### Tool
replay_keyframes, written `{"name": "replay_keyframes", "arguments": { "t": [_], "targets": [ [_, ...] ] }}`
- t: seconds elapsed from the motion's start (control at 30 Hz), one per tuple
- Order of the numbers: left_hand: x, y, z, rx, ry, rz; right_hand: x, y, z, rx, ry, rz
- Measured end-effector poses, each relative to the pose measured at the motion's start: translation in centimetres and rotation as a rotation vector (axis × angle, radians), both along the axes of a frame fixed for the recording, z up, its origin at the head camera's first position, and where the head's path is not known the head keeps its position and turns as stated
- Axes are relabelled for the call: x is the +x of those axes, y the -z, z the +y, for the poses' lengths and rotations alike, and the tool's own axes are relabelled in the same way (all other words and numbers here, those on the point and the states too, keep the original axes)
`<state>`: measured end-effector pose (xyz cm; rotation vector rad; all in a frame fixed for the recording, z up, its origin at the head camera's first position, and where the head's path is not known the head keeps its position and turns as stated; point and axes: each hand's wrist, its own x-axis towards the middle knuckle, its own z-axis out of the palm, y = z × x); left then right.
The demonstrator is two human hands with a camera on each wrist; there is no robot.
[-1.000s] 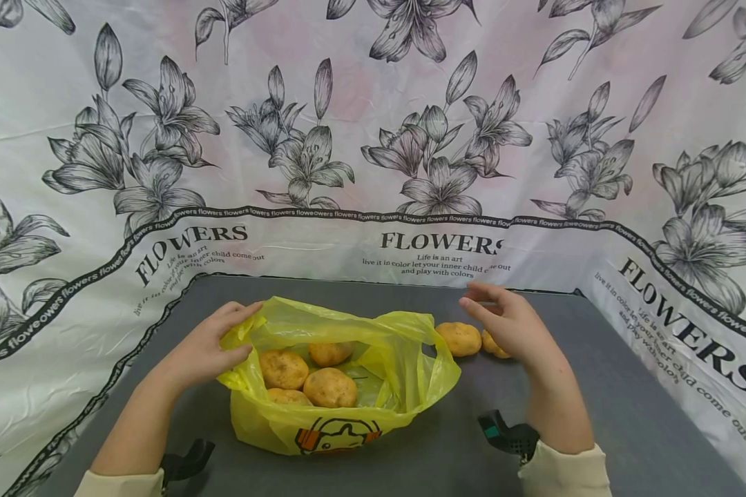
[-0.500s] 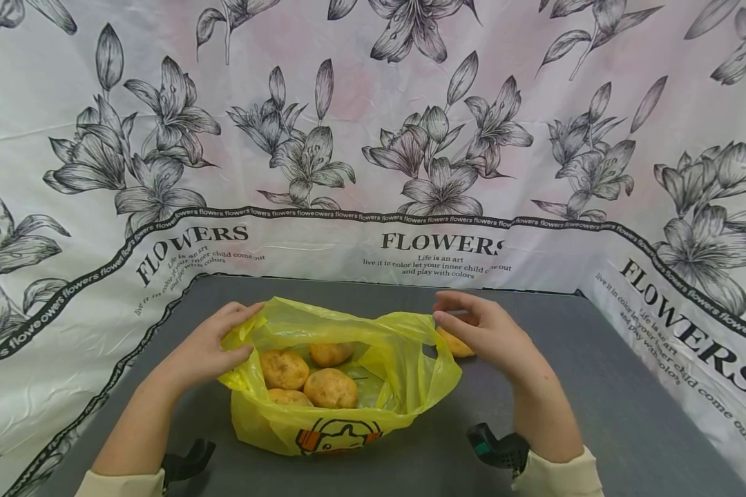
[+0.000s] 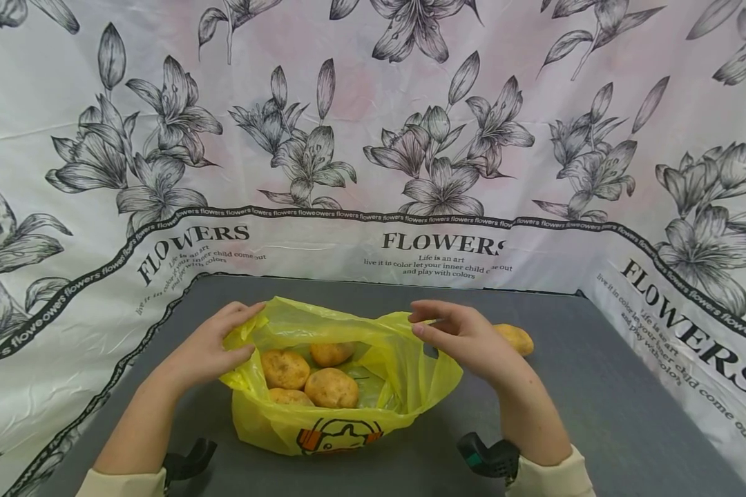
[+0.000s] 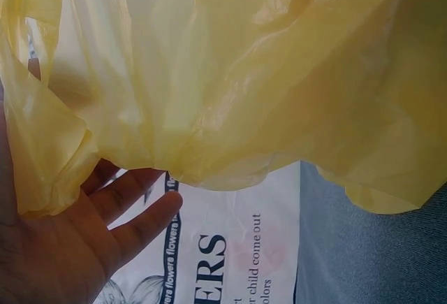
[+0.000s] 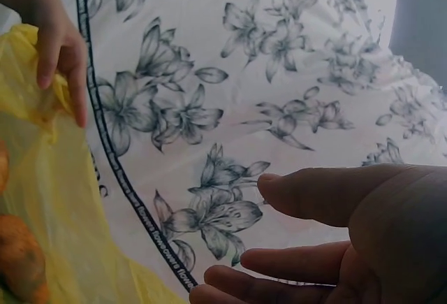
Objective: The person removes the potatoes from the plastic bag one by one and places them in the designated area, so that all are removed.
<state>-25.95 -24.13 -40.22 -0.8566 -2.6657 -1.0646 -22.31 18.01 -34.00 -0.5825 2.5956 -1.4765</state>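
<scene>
In the head view a yellow plastic bag (image 3: 410,373) stands on the table with its mouth spread open. Several potatoes (image 3: 332,388) lie in its left part. My left hand (image 3: 202,348) holds the bag's left rim, with the bag's film between thumb and fingers. Two of its fingers (image 4: 143,230) show straight below the bag's edge in the left wrist view. At the bag's right rim my right hand (image 3: 463,338) hovers with loosely extended fingers and holds nothing. One loose potato (image 3: 514,339) lies just beyond the right wrist.
The grey table (image 3: 597,400) reaches out to both sides and in front of the bag. A white flower-printed sheet (image 3: 373,166) hangs behind and along both sides.
My right hand has moved left from above the loose potatoes to the bag's right rim. It now covers the nearer potato and uncovers the farther one. Left hand and bag stay put.
</scene>
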Motion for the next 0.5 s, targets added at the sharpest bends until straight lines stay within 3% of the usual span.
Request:
{"name": "replay_keyframes", "arguments": {
  "t": [0.5],
  "targets": [
    [-0.2,0.1,-0.2,-0.019,0.005,0.029,-1.0,2.0,-2.0,-0.038,-0.153,-0.064]
  ]
}}
